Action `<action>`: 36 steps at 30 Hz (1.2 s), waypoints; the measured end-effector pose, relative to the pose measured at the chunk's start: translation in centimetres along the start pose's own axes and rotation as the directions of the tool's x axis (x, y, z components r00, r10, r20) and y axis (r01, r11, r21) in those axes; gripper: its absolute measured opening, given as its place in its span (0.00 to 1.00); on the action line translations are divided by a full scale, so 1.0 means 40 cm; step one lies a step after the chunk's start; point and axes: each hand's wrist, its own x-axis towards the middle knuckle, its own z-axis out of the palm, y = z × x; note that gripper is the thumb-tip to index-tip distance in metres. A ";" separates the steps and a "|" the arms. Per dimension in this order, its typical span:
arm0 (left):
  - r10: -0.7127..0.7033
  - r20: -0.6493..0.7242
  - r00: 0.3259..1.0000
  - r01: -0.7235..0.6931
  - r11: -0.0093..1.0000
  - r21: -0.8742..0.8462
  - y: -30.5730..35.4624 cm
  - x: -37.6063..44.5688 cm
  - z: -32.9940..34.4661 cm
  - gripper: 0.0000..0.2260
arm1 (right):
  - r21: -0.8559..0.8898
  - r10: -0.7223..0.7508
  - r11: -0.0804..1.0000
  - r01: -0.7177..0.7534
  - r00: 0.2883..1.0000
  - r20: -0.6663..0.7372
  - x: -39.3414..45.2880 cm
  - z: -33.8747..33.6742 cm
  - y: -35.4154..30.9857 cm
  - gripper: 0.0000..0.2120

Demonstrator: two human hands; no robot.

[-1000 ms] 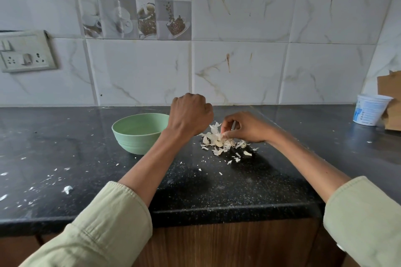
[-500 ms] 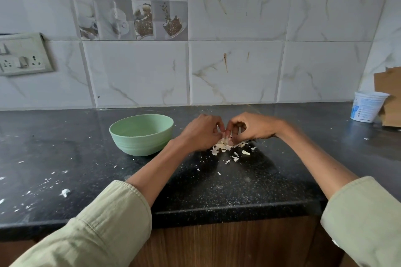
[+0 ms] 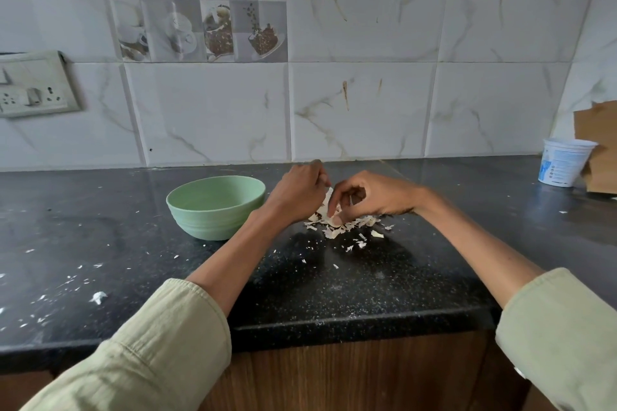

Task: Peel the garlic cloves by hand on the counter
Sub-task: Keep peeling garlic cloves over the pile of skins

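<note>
My left hand [image 3: 298, 195] and my right hand [image 3: 375, 197] meet over a heap of papery garlic skins [image 3: 340, 227] on the black counter [image 3: 334, 287]. The right hand's fingers curl down and pinch a pale garlic clove [image 3: 335, 219] at the top of the heap. A strip of white skin [image 3: 329, 196] stands up between the hands, and the curled fingertips of the left hand pinch its upper end. Most of the clove is hidden by the fingers.
A pale green bowl [image 3: 215, 207] stands just left of my left hand. A white plastic tub [image 3: 564, 162] and a piece of brown cardboard [image 3: 597, 147] sit at the far right by the tiled wall. Skin flakes [image 3: 98, 297] dot the counter's left part.
My left hand came down from above the bowl's right side and joined the right hand at the heap. The hands have since drawn slightly apart with a strip of skin between them.
</note>
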 end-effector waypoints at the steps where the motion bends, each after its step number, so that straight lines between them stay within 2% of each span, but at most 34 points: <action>1: -0.002 -0.011 1.000 0.002 1.000 -0.006 0.000 0.000 0.001 0.12 | -0.015 -0.008 1.000 0.009 0.999 0.039 0.007 0.011 -0.001 0.11; 4: 0.003 0.003 1.000 -0.003 1.000 -0.028 0.001 -0.001 0.005 0.11 | -0.042 0.005 0.999 -0.003 0.999 0.049 0.016 0.023 -0.002 0.10; 10: -0.007 -0.002 1.000 0.007 0.999 -0.054 0.007 -0.004 0.003 0.12 | 0.009 -0.007 1.000 0.007 1.000 0.005 0.001 0.006 0.002 0.05; 15: -0.034 -0.008 0.999 0.033 0.999 -0.040 0.014 -0.009 -0.004 0.09 | 0.061 -0.026 0.998 0.032 0.996 -0.091 -0.007 -0.011 -0.002 0.07; 18: -0.050 -0.009 0.999 0.050 0.999 -0.016 0.014 -0.009 -0.002 0.08 | -0.006 -0.040 0.999 0.040 0.999 -0.008 -0.002 -0.005 -0.005 0.10; 21: -0.061 0.000 0.998 0.061 0.998 -0.012 0.012 -0.008 0.000 0.10 | -0.073 0.026 0.997 -0.022 0.998 0.054 -0.002 0.002 -0.002 0.10; 27: -0.045 0.005 0.999 0.046 0.999 -0.011 0.011 -0.007 0.004 0.10 | 0.009 0.028 1.000 -0.029 0.997 0.075 -0.002 0.006 -0.004 0.09; 31: -0.050 -0.027 0.998 0.048 0.996 -0.074 0.010 -0.001 0.002 0.08 | 0.100 0.018 0.995 -0.013 0.999 -0.050 -0.013 -0.015 -0.014 0.06; 36: -0.115 -0.025 0.993 0.098 0.926 -0.363 0.012 -0.001 -0.005 0.09 | 0.320 0.064 0.947 0.009 0.974 -0.217 -0.023 -0.044 -0.007 0.12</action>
